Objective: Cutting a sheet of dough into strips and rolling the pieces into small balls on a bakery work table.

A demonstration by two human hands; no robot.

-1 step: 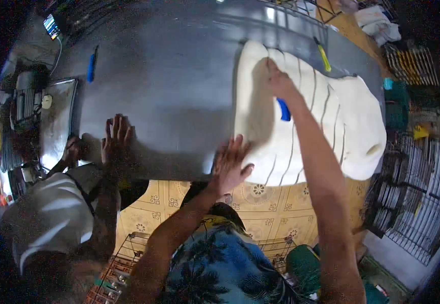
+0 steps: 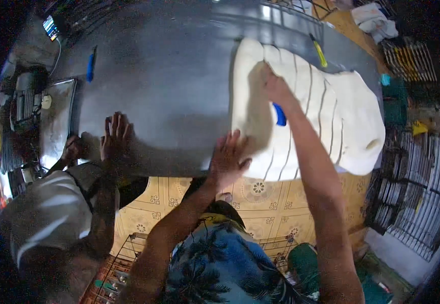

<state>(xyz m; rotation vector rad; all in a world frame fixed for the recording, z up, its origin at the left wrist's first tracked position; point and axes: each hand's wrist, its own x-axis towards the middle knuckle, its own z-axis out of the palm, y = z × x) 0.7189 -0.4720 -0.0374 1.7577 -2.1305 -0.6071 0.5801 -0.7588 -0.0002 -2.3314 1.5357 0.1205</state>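
Observation:
A thick white slab of dough (image 2: 359,119) lies on the right half of the dark table, scored by several long, roughly parallel cuts. My right hand (image 2: 277,89) is closed over the dough's left part, round a cutter with a blue handle (image 2: 280,115) that sticks out behind the fist. Its blade is hidden by the fingers. Near the dough's lower left corner my left hand (image 2: 228,161) lies open, palm down and fingers spread, at the dough's edge. Whether its fingertips press the dough or the table, I cannot tell.
A yellow cutter (image 2: 319,52) lies behind the dough, and another blue cutter (image 2: 90,67) at the table's (image 2: 169,76) far left. To my left a co-worker's hand (image 2: 115,136) rests on the table, beside a metal tray (image 2: 60,119). Wire racks (image 2: 412,192) stand at right.
The whole view has shifted slightly, so the dough sits a little further left in the picture. Both hands keep nearly the same places on the dough.

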